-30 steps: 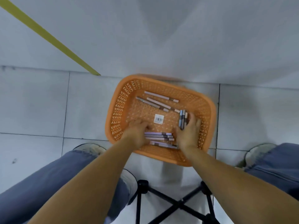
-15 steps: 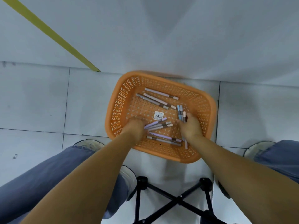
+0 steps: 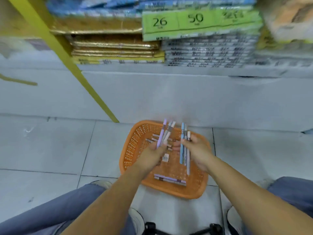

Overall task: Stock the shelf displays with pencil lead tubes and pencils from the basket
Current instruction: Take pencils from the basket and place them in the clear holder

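Observation:
An orange plastic basket (image 3: 130, 150) sits on the tiled floor in front of my knees. My left hand (image 3: 152, 155) grips a bunch of purple and grey pencils (image 3: 165, 133), lifted above the basket with tips pointing away from me. My right hand (image 3: 197, 151) holds a bunch of blue and grey pencils (image 3: 183, 146), also raised over the basket. Two or three loose pencils (image 3: 169, 179) lie on the basket's near floor, and a few more (image 3: 153, 139) lie at its far side, partly hidden by my left hand.
The bottom shelf (image 3: 152, 72) holds stacked gold packs (image 3: 111, 46), grey printed packs (image 3: 208, 53) and a green pack marked 26 and 50 (image 3: 199, 22). A yellow shelf post (image 3: 64, 53) slants down to the floor left of the basket. A black stool frame (image 3: 183, 228) is below me.
Both hands closed on bunches of pencils and lifted them out of the basket. My head tilted up, bringing the bottom shelf into view.

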### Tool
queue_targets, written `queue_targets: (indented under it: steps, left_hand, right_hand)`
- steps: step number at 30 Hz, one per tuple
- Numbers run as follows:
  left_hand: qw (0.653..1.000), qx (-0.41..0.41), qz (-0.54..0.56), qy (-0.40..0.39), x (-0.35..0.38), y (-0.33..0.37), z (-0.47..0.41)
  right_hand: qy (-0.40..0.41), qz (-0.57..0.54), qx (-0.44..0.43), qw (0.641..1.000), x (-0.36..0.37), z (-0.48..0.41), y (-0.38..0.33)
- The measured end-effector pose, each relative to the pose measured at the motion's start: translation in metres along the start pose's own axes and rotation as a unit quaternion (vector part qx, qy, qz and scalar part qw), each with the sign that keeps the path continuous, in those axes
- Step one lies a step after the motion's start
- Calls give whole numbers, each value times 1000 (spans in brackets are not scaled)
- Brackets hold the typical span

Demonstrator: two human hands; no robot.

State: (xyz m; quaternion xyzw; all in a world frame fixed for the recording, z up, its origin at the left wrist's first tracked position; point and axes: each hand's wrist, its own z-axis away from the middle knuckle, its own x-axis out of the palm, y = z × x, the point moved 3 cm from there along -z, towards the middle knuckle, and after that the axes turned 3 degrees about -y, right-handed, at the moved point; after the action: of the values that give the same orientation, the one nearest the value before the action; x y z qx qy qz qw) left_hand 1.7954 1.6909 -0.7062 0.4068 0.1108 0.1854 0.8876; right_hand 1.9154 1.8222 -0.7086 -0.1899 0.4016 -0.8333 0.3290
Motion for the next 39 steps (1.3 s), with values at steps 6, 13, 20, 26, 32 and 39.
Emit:
queue_targets:
  steps: [6, 13, 20, 26, 32, 39]
  left_hand:
    - [989, 141, -37, 25, 3, 91, 62]
    - [957, 283, 40, -44, 10, 194, 135]
    - [942, 332, -16, -38, 5, 278, 166]
    - [941, 334, 17, -48, 20, 296, 150]
    - [938, 343, 50, -12, 17, 300, 144]
    - [923, 375, 50, 73, 17, 320, 156]
  right_hand:
    - [13, -36, -178, 983, 23, 63, -103]
    - [11, 33, -339, 940, 32, 147, -217]
    - [15, 200, -409, 890, 12, 189, -315]
    - [-36, 112, -409, 905, -7, 180, -330]
    - [-22, 15, -430, 902, -26, 179, -343]
    - [18, 1, -506, 863, -23, 196, -359]
